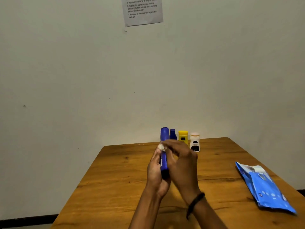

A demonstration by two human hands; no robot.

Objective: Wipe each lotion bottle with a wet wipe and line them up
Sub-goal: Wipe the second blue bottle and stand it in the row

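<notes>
My left hand grips a dark blue lotion bottle upright above the middle of the wooden table. My right hand curls over its right side and top, pressing a white wet wipe against the bottle's upper end. Most of the wipe is hidden by the fingers. At the table's far edge stand a tall blue bottle, a smaller blue bottle, a yellow bottle and a white bottle with a dark label, side by side.
A blue pack of wet wipes lies near the table's right edge. The pale wall rises right behind the bottles, with a printed sheet taped high up. A dark bracelet circles my right wrist.
</notes>
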